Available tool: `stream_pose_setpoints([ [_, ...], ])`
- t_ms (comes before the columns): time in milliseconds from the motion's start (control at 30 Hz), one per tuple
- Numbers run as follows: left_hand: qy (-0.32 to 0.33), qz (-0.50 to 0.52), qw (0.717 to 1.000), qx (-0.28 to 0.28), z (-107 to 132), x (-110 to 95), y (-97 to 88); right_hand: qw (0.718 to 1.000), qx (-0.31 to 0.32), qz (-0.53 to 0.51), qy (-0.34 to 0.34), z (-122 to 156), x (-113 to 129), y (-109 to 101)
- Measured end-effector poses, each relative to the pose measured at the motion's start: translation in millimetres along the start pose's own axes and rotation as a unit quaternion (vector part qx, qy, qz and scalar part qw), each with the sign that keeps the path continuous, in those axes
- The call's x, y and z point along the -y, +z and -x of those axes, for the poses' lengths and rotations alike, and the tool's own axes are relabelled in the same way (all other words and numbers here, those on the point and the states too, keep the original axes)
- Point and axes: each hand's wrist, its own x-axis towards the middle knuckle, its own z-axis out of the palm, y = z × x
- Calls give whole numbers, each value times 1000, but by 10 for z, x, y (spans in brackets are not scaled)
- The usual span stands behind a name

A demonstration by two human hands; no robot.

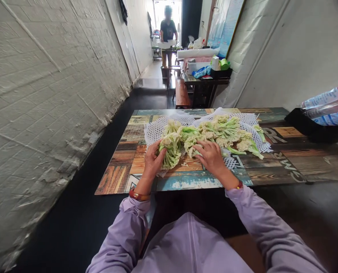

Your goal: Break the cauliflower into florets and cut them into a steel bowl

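My left hand (153, 161) grips a pale green cauliflower floret clump (171, 149) at the near edge of the heap, fingers wrapped round it. My right hand (211, 157) rests on a neighbouring cauliflower piece (192, 144), fingers curled over it. A long pile of cauliflower (224, 132) lies on white foam netting (154, 131) spread across the patterned wooden table (186, 180). Both arms wear lilac sleeves; a reddish bangle circles my left wrist.
A white brick wall runs along the left. A dark tray (311, 127) with plastic bottles (328, 106) sits at the table's right end. Beyond stand a bench (182, 93), another table with containers (205, 70), and a person (168, 34) far down the corridor.
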Motion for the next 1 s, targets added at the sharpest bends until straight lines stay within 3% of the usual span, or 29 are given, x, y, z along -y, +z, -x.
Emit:
stream_pose_setpoints([
  [167, 11, 19, 998, 52, -75, -36, -82, 998, -39, -23, 36, -195, 110, 200],
  [300, 8, 8, 995, 101, -155, -89, -103, 993, -87, -76, 34, -154, 135, 159],
  [433, 4, -41, 998, 42, -107, -86, 10, 977, -165, -128, 49, -307, 151, -9],
  [567, 42, -106, 993, -36, 7, -54, 144, 982, -99, -158, -24, -624, 255, -52],
  [767, 65, -146, 986, -37, 38, -50, 144, 963, 54, -216, -153, -874, 187, 111],
  [867, 64, -148, 986, -36, 41, -54, 133, 968, 62, -186, -157, -880, 118, 148],
  [1000, 62, -141, 987, -46, 61, -43, 142, 971, 14, -181, -156, -870, 96, 143],
])
